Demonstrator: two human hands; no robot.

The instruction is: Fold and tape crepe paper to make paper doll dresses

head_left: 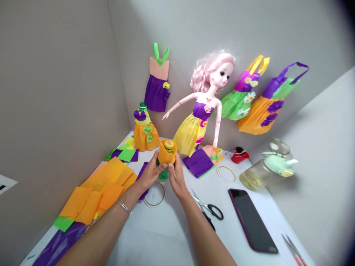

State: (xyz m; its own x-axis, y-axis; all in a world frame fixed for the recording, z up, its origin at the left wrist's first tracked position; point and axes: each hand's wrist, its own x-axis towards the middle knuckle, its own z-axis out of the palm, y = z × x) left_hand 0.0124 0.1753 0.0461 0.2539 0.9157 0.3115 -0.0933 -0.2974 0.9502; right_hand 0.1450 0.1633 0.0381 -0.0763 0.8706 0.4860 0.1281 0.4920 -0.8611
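Left hand (151, 173) and right hand (176, 178) gripping an orange wrap (167, 158) around a green bottle (164, 174) mid-bench (166, 236), yellow cap (169, 144) poking out on top, doll (203, 111) standing behind, scissors (206, 205) lying near a phone (252, 220).

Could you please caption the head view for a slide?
Left hand and right hand hold a thin orange sheet around a yellow-capped green bottle, near a pink-haired doll.

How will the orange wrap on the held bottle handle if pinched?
The orange wrap is probably light: its edge looks thin. It likely bends easily, curving around the green bottle, but may hold some shape, its edge standing up beside the yellow cap.
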